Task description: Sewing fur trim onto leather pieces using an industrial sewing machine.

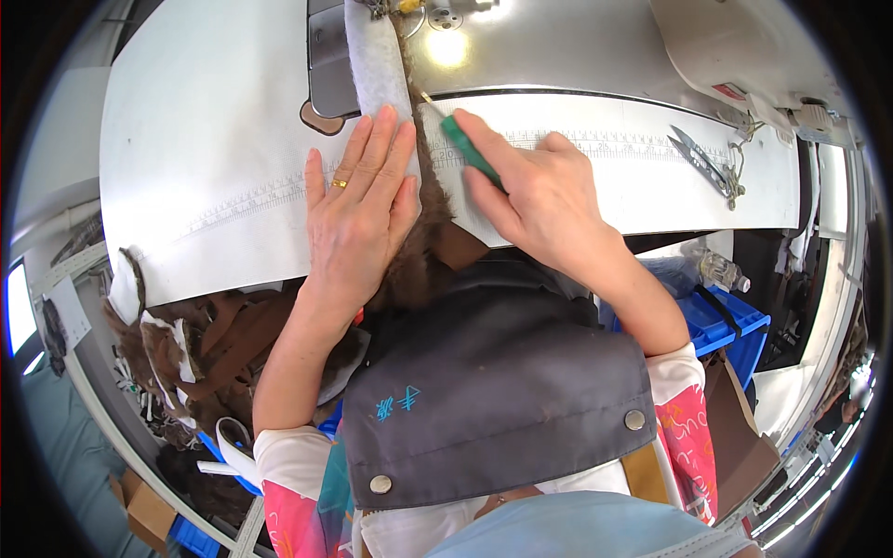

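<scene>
A strip of white fleecy material [379,65] with a brown fur edge [430,177] runs toward me from the sewing machine's needle area [445,17]. My left hand [358,200] lies flat on the strip, fingers stretched out, a gold ring on one finger. A small tool with a green handle [462,147] is gripped in my right hand [539,186]. Its thin metal tip points up and left at the fur edge; I cannot tell whether it touches. Past the table's front edge, the brown fur hangs down over my dark apron [502,391].
Thread snips [699,158] lie on the white tabletop [223,121] at the right. Brown fur and fabric pieces [205,349] are heaped below the table at the left. A blue crate [721,321] and a clear plastic bottle [724,270] are at the lower right.
</scene>
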A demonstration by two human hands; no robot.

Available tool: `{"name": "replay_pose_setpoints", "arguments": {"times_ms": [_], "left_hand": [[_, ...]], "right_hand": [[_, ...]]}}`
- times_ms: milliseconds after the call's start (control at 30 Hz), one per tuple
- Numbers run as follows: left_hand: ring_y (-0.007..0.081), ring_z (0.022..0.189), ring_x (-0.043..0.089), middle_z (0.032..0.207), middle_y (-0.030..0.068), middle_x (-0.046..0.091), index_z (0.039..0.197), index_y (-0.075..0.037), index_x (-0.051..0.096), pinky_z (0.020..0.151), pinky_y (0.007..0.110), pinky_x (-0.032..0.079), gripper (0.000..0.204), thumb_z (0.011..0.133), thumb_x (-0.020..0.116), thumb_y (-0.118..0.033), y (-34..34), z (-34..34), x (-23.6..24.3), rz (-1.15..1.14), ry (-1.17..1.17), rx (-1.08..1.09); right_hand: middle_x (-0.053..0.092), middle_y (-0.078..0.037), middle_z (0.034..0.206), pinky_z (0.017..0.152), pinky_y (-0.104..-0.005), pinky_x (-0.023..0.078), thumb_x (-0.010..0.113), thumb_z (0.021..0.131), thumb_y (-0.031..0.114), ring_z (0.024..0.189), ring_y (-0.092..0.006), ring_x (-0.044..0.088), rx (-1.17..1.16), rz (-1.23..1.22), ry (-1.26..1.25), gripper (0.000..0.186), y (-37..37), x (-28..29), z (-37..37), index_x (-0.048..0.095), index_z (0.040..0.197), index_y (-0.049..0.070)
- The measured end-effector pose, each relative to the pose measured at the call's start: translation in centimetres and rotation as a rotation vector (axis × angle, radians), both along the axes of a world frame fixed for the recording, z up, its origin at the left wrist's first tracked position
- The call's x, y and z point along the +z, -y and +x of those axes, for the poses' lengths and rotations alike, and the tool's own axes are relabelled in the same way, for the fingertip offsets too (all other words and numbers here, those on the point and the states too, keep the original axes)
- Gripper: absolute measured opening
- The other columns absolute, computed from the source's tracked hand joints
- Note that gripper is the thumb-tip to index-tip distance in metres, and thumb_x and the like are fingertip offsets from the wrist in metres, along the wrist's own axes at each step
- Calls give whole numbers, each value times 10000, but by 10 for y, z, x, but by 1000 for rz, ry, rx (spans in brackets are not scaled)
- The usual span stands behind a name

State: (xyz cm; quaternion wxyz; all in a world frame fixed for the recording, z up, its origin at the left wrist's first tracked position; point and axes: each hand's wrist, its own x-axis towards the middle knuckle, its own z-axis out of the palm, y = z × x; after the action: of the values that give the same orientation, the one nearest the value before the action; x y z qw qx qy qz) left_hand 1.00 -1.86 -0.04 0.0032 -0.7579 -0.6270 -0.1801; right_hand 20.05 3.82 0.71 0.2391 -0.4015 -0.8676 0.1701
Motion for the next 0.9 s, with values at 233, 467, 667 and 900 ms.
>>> {"name": "replay_pose_setpoints", "arguments": {"times_ms": [233, 467, 667, 900], "left_hand": [[178, 1295, 441, 1404, 21, 469, 1300, -110, 536, 1075, 495, 230, 431, 874, 590, -146, -1, -3, 5, -18, -1, -19], [162, 1296, 436, 1406, 10, 466, 1300, -113, 535, 1085, 483, 216, 431, 874, 586, -148, 1, -3, 4, -26, -18, -11], [156, 1292, 442, 1398, 5, 475, 1299, -120, 540, 1103, 478, 172, 432, 871, 591, -150, 1, -2, 2, -16, -10, -10], [159, 1286, 450, 1399, 10, 475, 1302, -120, 537, 1101, 483, 171, 428, 878, 584, -151, 0, -2, 2, -16, -22, -11]], "right_hand": [[531, -23, 554, 548, -311, 347, 654, 767, 118, 459, -205, 464, 346, 35, 81, 502, 4, 3, 15, 547, 1251, 44], [541, -43, 559, 553, -310, 321, 629, 775, 90, 438, -223, 401, 265, -137, -14, 487, 11, 11, 42, 563, 1255, 42], [520, -54, 523, 536, -319, 330, 611, 833, 119, 441, -237, 426, 2, 10, 17, 441, 8, 3, 8, 545, 1261, 35], [567, -28, 597, 528, -307, 321, 624, 822, 123, 471, -210, 469, 69, 2, 11, 460, 1, 2, 3, 541, 1270, 60]]}}
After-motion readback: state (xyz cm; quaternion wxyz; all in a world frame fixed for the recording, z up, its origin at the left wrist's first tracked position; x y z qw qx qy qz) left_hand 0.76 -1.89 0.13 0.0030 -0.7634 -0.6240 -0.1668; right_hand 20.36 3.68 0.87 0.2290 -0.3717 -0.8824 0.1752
